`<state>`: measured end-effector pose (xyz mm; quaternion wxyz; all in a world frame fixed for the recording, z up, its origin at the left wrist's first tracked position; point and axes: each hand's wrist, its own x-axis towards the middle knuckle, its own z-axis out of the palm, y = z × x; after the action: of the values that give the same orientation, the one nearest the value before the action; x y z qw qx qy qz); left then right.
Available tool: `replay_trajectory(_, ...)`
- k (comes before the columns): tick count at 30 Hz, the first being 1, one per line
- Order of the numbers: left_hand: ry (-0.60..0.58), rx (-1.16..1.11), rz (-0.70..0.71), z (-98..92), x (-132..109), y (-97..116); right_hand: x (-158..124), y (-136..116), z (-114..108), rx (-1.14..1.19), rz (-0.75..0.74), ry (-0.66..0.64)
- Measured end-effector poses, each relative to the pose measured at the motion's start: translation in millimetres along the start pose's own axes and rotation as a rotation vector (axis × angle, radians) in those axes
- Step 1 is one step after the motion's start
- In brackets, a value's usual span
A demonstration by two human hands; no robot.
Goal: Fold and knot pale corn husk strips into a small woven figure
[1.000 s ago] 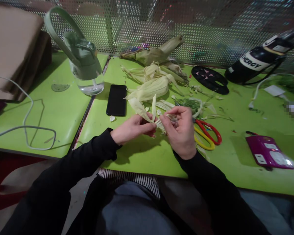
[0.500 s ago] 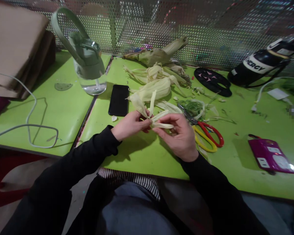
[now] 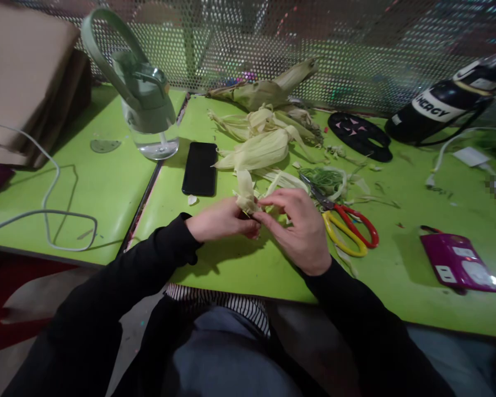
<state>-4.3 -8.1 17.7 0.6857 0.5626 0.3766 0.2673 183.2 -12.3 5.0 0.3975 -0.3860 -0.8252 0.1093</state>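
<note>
Pale corn husk strips are pinched between my two hands above the front of the green table. My left hand grips them from the left, its fingers closed around the base. From the right, the thumb and forefinger of my right hand press on the same bunch. Just beyond lies a larger corn husk, with more loose husks behind it. Scissors with one red and one yellow handle rest right of my right hand, their blades by a heap of green shreds.
A black phone and a water bottle stand to the left, near brown cardboard and a white cable. Rightward are a black palette-shaped item, a black bottle and a purple device. A perforated screen borders the back.
The husk strips between my hands have been folded in; the long upright and sideways ends now form a compact bunch. My right fingers have moved slightly closer to my left.
</note>
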Motion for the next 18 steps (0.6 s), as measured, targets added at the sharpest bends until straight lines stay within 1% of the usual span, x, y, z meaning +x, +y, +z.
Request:
replay_trajectory(2,-0.044,-0.049,-0.003,1.3,-1.2,3.5,-0.4,1.0,0.2,0.101,0.156,0.040)
replay_trajectory(4,-0.067,-0.152,-0.022,2.2,-1.9,5.6,0.1,3.1,0.0,0.227,0.319,0.058)
replay_trajectory(6,-0.057,-0.209,-0.042,2.6,-1.8,5.5,1.3,5.2,-0.7,0.305,0.434,0.042)
replay_trajectory(7,-0.042,-0.211,-0.046,2.8,-1.6,4.7,2.1,5.9,-1.1,0.320,0.466,0.013)
replay_trajectory(9,-0.013,-0.179,-0.043,3.4,-1.2,2.7,3.3,6.0,-1.6,0.339,0.479,-0.060)
replay_trajectory(11,0.006,-0.164,-0.031,4.3,-1.0,1.3,3.4,4.8,-1.1,0.374,0.454,-0.091)
replay_trajectory(13,0.013,-0.205,-0.020,5.1,-1.3,1.3,2.1,3.6,0.2,0.404,0.408,-0.046)
replay_trajectory(16,-0.029,-0.298,-0.024,5.1,-1.5,2.5,-0.8,4.3,2.6,0.410,0.327,0.039)
replay_trajectory(18,-0.050,-0.344,-0.025,4.2,-1.4,2.7,-1.7,6.3,3.4,0.418,0.282,0.043)
